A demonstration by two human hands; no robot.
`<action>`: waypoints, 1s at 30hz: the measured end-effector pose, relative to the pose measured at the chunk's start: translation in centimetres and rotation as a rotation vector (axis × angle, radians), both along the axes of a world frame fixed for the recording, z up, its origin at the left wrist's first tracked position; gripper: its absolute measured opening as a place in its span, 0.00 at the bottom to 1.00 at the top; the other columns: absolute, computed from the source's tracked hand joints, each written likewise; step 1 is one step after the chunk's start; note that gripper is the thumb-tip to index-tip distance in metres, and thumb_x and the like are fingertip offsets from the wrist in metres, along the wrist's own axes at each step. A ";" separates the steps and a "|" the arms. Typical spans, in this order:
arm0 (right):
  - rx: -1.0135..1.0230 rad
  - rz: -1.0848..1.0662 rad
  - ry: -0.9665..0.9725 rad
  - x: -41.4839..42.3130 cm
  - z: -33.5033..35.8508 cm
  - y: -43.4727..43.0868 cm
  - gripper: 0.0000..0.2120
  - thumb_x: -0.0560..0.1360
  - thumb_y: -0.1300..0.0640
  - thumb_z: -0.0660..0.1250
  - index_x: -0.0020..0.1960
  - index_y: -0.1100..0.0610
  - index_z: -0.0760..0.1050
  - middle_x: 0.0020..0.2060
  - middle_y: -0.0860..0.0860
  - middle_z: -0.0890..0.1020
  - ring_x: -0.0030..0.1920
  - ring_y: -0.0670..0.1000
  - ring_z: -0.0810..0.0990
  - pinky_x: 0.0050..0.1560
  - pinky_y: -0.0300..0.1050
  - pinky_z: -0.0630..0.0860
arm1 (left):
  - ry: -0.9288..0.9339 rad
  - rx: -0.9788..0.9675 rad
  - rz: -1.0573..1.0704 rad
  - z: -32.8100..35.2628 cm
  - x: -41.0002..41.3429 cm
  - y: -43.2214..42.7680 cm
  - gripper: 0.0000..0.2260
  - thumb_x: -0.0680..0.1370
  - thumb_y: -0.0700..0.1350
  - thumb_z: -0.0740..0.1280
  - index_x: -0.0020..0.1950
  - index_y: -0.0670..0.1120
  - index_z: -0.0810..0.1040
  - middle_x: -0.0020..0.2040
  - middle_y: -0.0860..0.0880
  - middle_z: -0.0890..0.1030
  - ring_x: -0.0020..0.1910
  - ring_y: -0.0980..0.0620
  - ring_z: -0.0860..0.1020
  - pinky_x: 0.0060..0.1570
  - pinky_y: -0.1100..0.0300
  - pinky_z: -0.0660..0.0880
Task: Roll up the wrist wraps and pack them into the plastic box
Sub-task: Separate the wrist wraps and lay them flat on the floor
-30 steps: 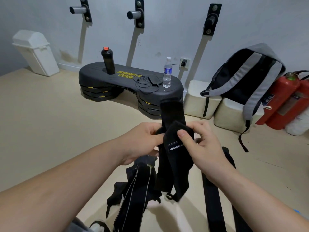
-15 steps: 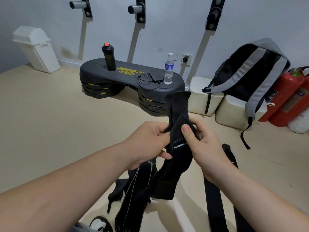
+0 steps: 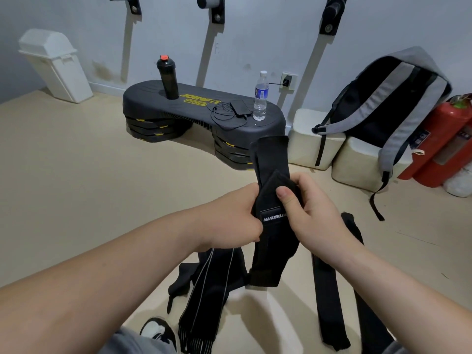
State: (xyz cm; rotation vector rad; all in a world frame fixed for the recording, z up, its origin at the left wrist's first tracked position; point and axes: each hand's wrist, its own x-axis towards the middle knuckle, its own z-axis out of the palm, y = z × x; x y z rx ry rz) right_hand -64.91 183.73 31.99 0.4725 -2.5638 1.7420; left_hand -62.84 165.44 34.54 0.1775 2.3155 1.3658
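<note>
Black curved plastic step bench (image 3: 194,116), 12 o'clock. Grey-and-black fabric backpack (image 3: 398,98), 2 o'clock. Loose black fabric straps (image 3: 329,302) on the floor, 6 o'clock. Long black fabric wrist wrap (image 3: 272,159), centre: we clamp it in left hand (image 3: 229,218) and right hand (image 3: 314,213).

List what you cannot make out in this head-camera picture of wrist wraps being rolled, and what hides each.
The plastic box: nowhere in the head view.
The label on the held wrist wrap: last letters under the thumb of the right hand.
The left hand: fingertips hidden behind the wrap.
The striped wrap on the floor: top behind the left hand, fringe cut by the bottom edge.
The wall pegs: cut by the top edge.
</note>
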 end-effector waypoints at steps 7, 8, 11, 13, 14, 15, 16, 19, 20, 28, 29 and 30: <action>0.159 0.003 0.062 0.6 -0.5 -0.7 0.02 0.86 0.54 0.61 0.55 0.50 0.68 0.44 0.43 0.80 0.43 0.39 0.78 0.42 0.34 0.71 | 0.161 -0.168 0.080 -0.9 0.3 1.2 0.11 0.86 0.51 0.60 0.64 0.46 0.70 0.54 0.45 0.81 0.50 0.47 0.81 0.57 0.41 0.79; 0.126 0.004 0.041 0.5 -0.3 -0.7 0.02 0.86 0.54 0.62 0.57 0.51 0.70 0.45 0.43 0.81 0.45 0.39 0.79 0.45 0.36 0.73 | 0.180 -0.171 0.100 -0.9 0.2 1.1 0.10 0.86 0.51 0.60 0.62 0.46 0.72 0.53 0.45 0.81 0.51 0.46 0.81 0.57 0.40 0.79; -0.184 0.037 -0.215 0.1 0.5 -0.6 0.08 0.85 0.53 0.65 0.63 0.52 0.74 0.53 0.50 0.85 0.55 0.47 0.85 0.57 0.44 0.80 | 0.209 -0.043 0.204 0.0 -0.1 0.9 0.07 0.84 0.51 0.61 0.56 0.49 0.75 0.51 0.46 0.83 0.50 0.45 0.83 0.56 0.40 0.81; -0.311 0.114 -0.384 0.0 0.7 -0.5 0.10 0.85 0.52 0.65 0.64 0.53 0.78 0.55 0.52 0.88 0.58 0.52 0.87 0.57 0.47 0.83 | 0.251 0.022 0.297 0.9 -0.6 0.7 0.10 0.82 0.53 0.61 0.55 0.48 0.76 0.49 0.45 0.84 0.47 0.43 0.83 0.50 0.38 0.82; -0.321 0.172 -0.414 0.0 0.5 -0.4 0.11 0.85 0.53 0.64 0.64 0.54 0.79 0.55 0.52 0.88 0.57 0.52 0.87 0.55 0.45 0.83 | 0.283 0.044 0.344 1.2 -0.8 0.5 0.10 0.83 0.53 0.61 0.54 0.48 0.76 0.46 0.45 0.83 0.43 0.45 0.83 0.45 0.42 0.82; -0.306 0.223 -0.423 0.1 0.4 -0.3 0.11 0.85 0.53 0.64 0.64 0.54 0.79 0.56 0.52 0.88 0.58 0.52 0.87 0.55 0.44 0.83 | 0.312 0.065 0.395 1.5 -1.0 0.2 0.08 0.85 0.51 0.61 0.52 0.48 0.76 0.43 0.47 0.83 0.39 0.50 0.81 0.40 0.49 0.79; -0.281 0.262 -0.423 0.2 0.3 -0.3 0.11 0.85 0.54 0.63 0.65 0.53 0.79 0.57 0.51 0.88 0.58 0.51 0.87 0.56 0.44 0.83 | 0.333 0.087 0.448 1.7 -1.1 -0.1 0.08 0.86 0.50 0.62 0.51 0.49 0.76 0.41 0.50 0.82 0.35 0.54 0.79 0.37 0.55 0.76; -0.278 0.273 -0.443 0.3 -0.1 -0.4 0.12 0.85 0.55 0.64 0.66 0.54 0.79 0.58 0.52 0.88 0.59 0.51 0.86 0.58 0.44 0.83 | 0.330 0.167 0.511 1.9 -1.2 -0.1 0.07 0.86 0.50 0.63 0.52 0.50 0.78 0.42 0.52 0.83 0.39 0.57 0.81 0.39 0.57 0.76; -0.290 0.248 -0.450 0.3 -0.3 -0.5 0.11 0.85 0.56 0.64 0.65 0.55 0.79 0.57 0.52 0.88 0.58 0.51 0.87 0.56 0.44 0.83 | 0.303 0.192 0.508 1.6 -1.2 0.2 0.07 0.86 0.51 0.63 0.55 0.51 0.78 0.47 0.52 0.85 0.45 0.55 0.84 0.45 0.55 0.79; -0.498 -0.158 -0.502 -1.8 -1.1 0.2 0.10 0.86 0.52 0.63 0.63 0.48 0.81 0.56 0.49 0.88 0.59 0.53 0.86 0.65 0.57 0.81 | 0.074 0.039 0.265 -2.9 1.2 4.1 0.13 0.82 0.59 0.62 0.64 0.58 0.73 0.58 0.56 0.83 0.59 0.54 0.81 0.64 0.47 0.78; -0.526 -0.197 -0.523 -2.1 -1.3 0.5 0.10 0.86 0.52 0.63 0.63 0.48 0.81 0.55 0.49 0.88 0.59 0.54 0.86 0.64 0.57 0.81 | 0.051 0.020 0.248 -3.3 1.4 4.4 0.13 0.81 0.59 0.62 0.64 0.58 0.73 0.57 0.57 0.83 0.59 0.54 0.81 0.64 0.47 0.78; -0.556 -0.227 -0.549 -2.3 -1.3 0.8 0.10 0.87 0.51 0.62 0.62 0.48 0.81 0.55 0.50 0.89 0.58 0.54 0.87 0.62 0.58 0.82 | 0.037 0.011 0.240 -3.8 1.5 4.6 0.12 0.83 0.57 0.62 0.64 0.58 0.73 0.57 0.57 0.83 0.59 0.54 0.82 0.64 0.46 0.78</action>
